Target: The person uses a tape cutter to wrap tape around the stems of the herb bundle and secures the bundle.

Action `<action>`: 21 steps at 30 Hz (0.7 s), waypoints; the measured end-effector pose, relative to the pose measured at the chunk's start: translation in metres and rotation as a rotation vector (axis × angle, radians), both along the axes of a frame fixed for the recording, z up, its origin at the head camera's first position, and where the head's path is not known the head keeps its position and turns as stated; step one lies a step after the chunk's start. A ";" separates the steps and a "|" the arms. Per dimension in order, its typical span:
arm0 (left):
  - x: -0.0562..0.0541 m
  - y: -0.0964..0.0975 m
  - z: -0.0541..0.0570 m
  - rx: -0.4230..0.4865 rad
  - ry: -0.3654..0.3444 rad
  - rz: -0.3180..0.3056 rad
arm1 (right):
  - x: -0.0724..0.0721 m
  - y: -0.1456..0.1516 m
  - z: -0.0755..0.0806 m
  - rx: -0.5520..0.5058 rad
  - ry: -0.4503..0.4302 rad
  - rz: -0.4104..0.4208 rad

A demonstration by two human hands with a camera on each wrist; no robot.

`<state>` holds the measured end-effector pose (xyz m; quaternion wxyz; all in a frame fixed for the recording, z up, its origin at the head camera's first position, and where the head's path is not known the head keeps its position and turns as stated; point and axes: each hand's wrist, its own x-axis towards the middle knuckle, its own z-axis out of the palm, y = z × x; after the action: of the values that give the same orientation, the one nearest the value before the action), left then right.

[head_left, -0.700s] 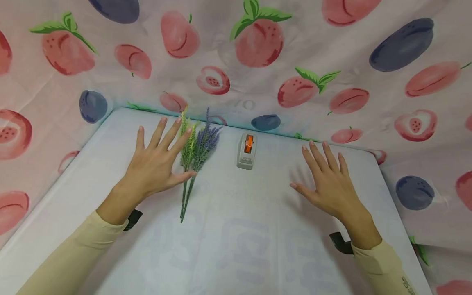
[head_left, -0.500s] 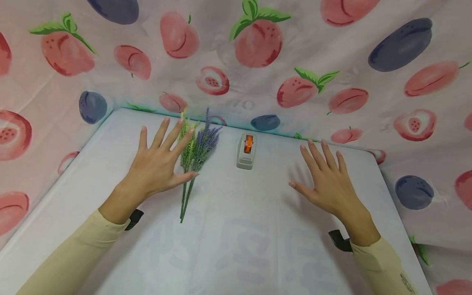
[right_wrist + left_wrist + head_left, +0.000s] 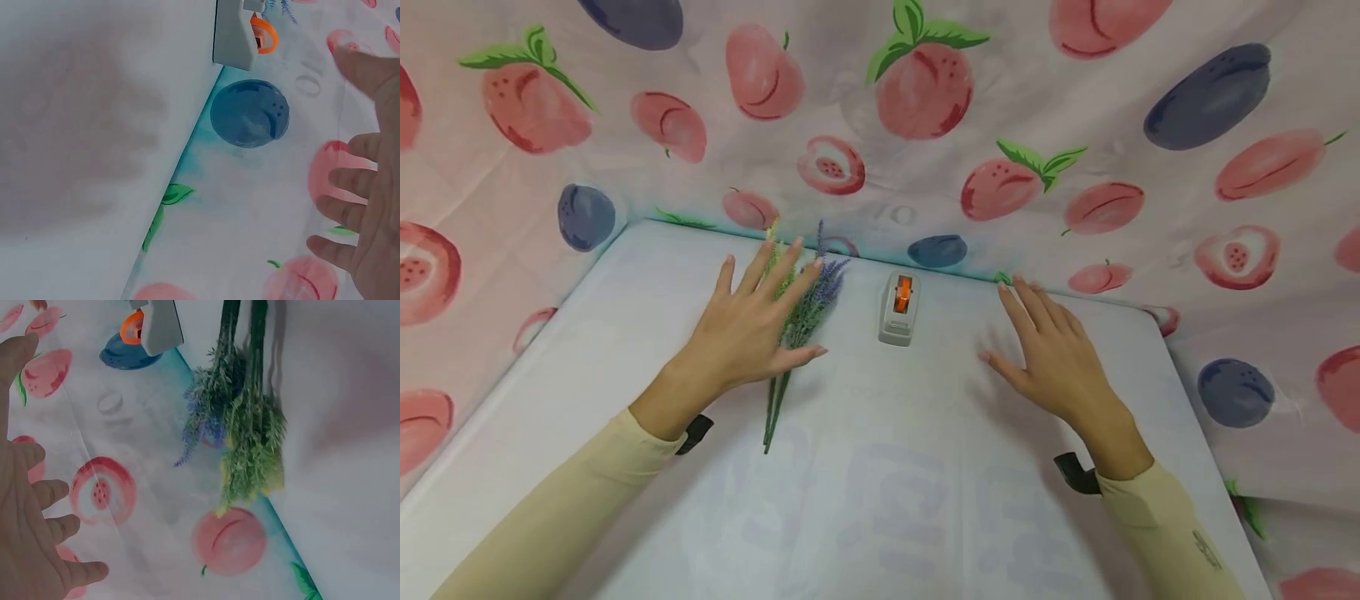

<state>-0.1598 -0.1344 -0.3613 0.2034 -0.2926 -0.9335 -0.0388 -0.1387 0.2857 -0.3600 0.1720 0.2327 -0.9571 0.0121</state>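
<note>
Two artificial lavender stems, one yellow-green and one purple, lie on the white table. My left hand hovers over them with fingers spread, hiding part of the yellow-green one; in the left wrist view the stems are apart from the left hand. To their right stands a grey tape dispenser with an orange core, also seen as a grey body in the right wrist view. My right hand is held above the table right of the dispenser, fingers extended, touching nothing.
The white table ends at a back edge against a fruit-printed cloth, which also rises at both sides. A dark wrist mount sits under the right wrist, another mount under the left.
My left hand has shifted right, further over the flower stems. The right hand has moved slightly left and up, its fingers drawing closer together. The stems and tape dispenser stay put.
</note>
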 end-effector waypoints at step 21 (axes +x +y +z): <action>-0.037 0.041 -0.014 0.344 -0.244 -0.113 | -0.038 -0.020 -0.003 -0.346 -0.130 0.063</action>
<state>-0.1969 -0.0935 -0.3749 0.1335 -0.2984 -0.9131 -0.2439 -0.1768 0.2652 -0.3627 0.1470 0.2284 -0.9421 0.1969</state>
